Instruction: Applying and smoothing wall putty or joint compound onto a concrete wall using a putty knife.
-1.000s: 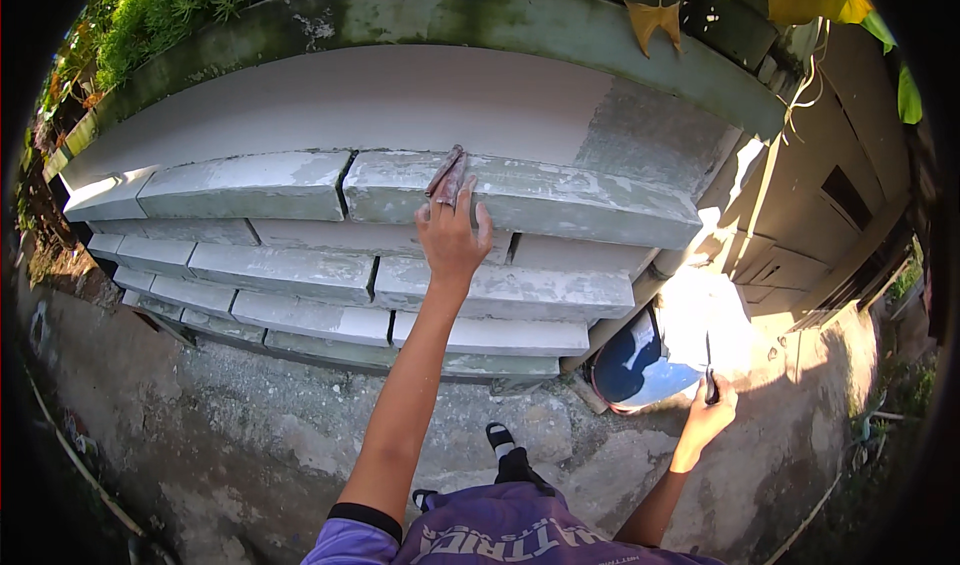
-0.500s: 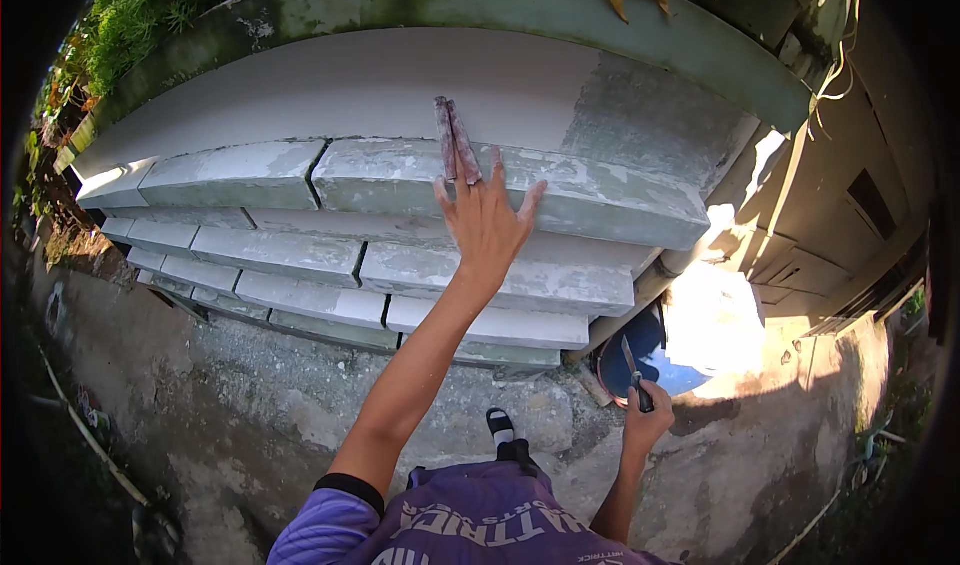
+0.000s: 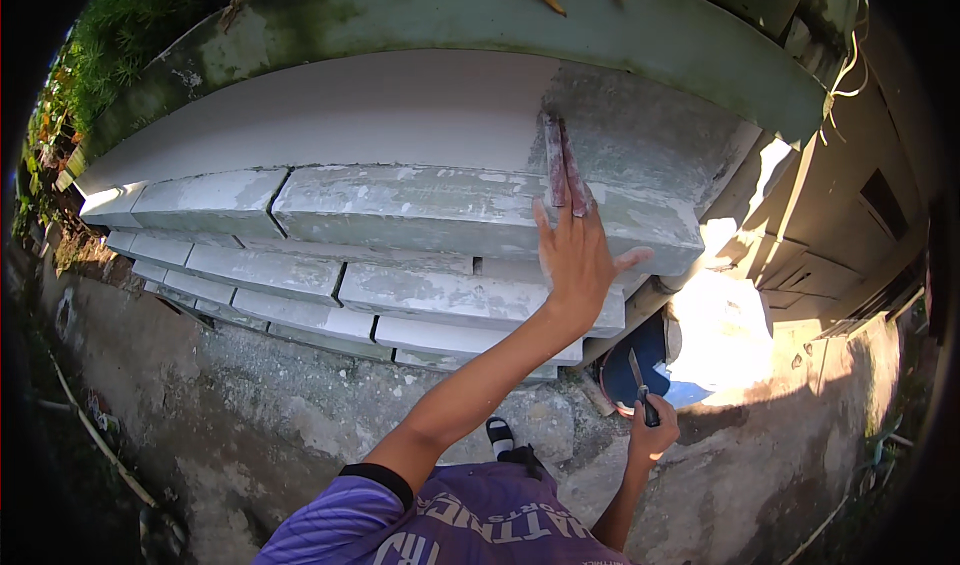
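My left hand (image 3: 572, 255) has its fingertips on a folded, worn reddish strip, like sandpaper (image 3: 556, 155), pressed against the patchy grey-and-white wall band just above the top ledge (image 3: 400, 205). Its thumb and little finger are spread, and the strip reaches up beyond the fingertips. The band's left part (image 3: 320, 110) is smooth pale white, its right part (image 3: 650, 115) rougher grey. My right hand (image 3: 652, 431) grips the black handle of a narrow blade tool (image 3: 638, 380), held low at the right.
Further stepped ledges (image 3: 260, 275) run below. A mossy green rim (image 3: 420, 10) and plants (image 3: 120, 35) top the wall. A pipe (image 3: 630, 315) stands beside a blue drum (image 3: 635, 360) with a sunlit pale covering (image 3: 715, 330). My sandalled foot (image 3: 500, 435) is on stained concrete (image 3: 180, 385).
My left hand has moved right along the ledge with the reddish strip, which now reaches onto the grey patch. My right hand with the blade has shifted left from where it was.
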The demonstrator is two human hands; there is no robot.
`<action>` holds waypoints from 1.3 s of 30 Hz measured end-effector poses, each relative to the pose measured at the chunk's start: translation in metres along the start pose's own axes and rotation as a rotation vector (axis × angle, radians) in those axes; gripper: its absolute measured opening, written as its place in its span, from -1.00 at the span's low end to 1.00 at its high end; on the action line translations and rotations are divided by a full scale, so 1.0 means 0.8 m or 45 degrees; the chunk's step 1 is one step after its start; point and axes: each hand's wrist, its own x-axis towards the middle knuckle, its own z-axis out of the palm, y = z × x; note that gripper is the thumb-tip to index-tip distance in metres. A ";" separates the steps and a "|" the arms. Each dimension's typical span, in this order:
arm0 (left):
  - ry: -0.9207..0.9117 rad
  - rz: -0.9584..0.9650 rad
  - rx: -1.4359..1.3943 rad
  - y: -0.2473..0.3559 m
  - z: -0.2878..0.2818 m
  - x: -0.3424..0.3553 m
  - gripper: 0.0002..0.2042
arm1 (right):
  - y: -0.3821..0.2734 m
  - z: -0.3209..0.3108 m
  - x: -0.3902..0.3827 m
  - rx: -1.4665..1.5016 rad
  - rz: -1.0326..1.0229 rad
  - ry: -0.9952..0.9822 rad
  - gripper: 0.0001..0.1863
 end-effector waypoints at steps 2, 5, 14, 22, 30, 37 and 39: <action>-0.029 0.023 -0.082 0.030 0.013 -0.003 0.13 | 0.002 -0.010 -0.002 -0.008 0.018 0.014 -0.73; -0.212 0.088 -0.222 0.077 0.028 -0.006 0.14 | 0.008 -0.025 -0.009 -0.059 0.032 0.036 -0.73; -0.009 0.594 -0.451 0.183 0.068 -0.070 -0.13 | 0.054 -0.086 -0.070 -0.200 0.050 0.256 -0.72; -0.733 0.785 -0.865 0.064 0.077 -0.212 -0.26 | 0.023 -0.103 -0.133 -0.244 0.236 0.238 -0.71; -1.091 0.433 -0.588 -0.129 0.056 -0.329 -0.31 | -0.049 -0.078 -0.142 -0.059 0.428 0.088 -0.76; -0.977 0.002 -0.325 -0.289 0.012 -0.440 -0.34 | -0.069 -0.017 -0.126 1.259 1.070 0.048 -0.76; -0.973 -0.136 -0.260 -0.321 -0.008 -0.472 -0.36 | -0.082 -0.008 -0.108 1.449 1.022 0.068 -0.69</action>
